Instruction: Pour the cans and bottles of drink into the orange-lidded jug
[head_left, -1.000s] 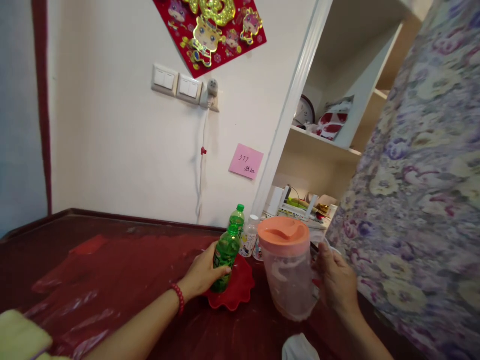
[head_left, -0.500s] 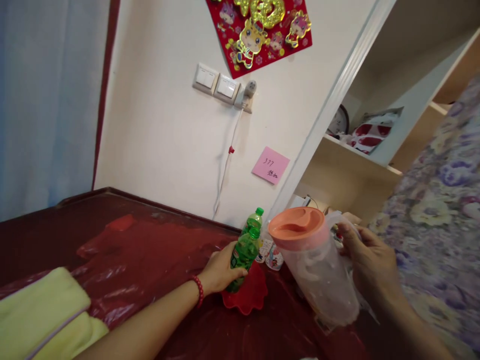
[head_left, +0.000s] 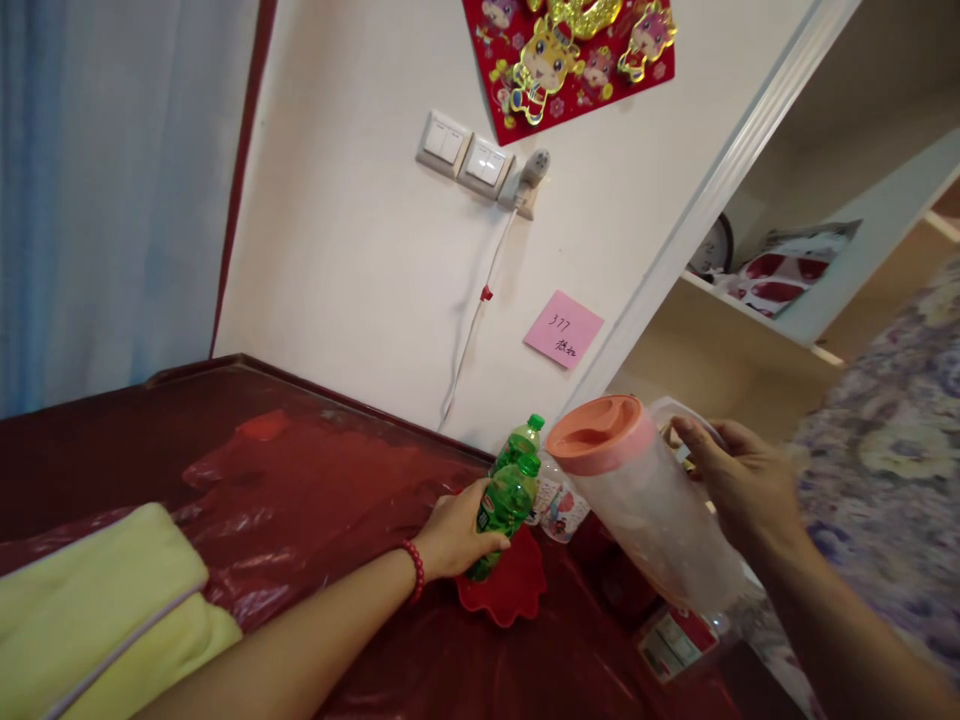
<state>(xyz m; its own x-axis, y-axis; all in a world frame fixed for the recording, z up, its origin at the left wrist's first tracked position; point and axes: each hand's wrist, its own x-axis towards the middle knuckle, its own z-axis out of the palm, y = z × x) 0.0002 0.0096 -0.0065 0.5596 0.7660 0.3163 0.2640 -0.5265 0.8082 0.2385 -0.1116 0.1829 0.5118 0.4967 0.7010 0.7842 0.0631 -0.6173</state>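
My left hand (head_left: pixel 457 530), with a red bead bracelet at the wrist, is wrapped round a green plastic bottle (head_left: pixel 512 497). The bottle leans a little, its lower end over a red scalloped dish (head_left: pixel 510 600). Behind it stands a second green-capped bottle (head_left: pixel 523 440). My right hand (head_left: pixel 739 480) grips the handle of a translucent plastic pitcher (head_left: pixel 660 520) with an orange lid (head_left: pixel 598 435). The pitcher is held tilted above the table's right side, its lid towards the bottles. I cannot make out whether liquid is in it.
A folded yellow towel (head_left: pixel 97 590) lies at the left on the red-covered table (head_left: pixel 337 480). Printed cups or containers (head_left: pixel 559 510) stand behind the dish, and a box (head_left: pixel 675 640) sits below the pitcher. Wall, shelves (head_left: pixel 750 320) and floral cloth (head_left: pixel 892 460) border the right.
My right hand has shifted slightly right and tilted the pitcher further, uncovering the box beneath it. The left hand keeps hold of the bottle. The whole view has shifted a little.
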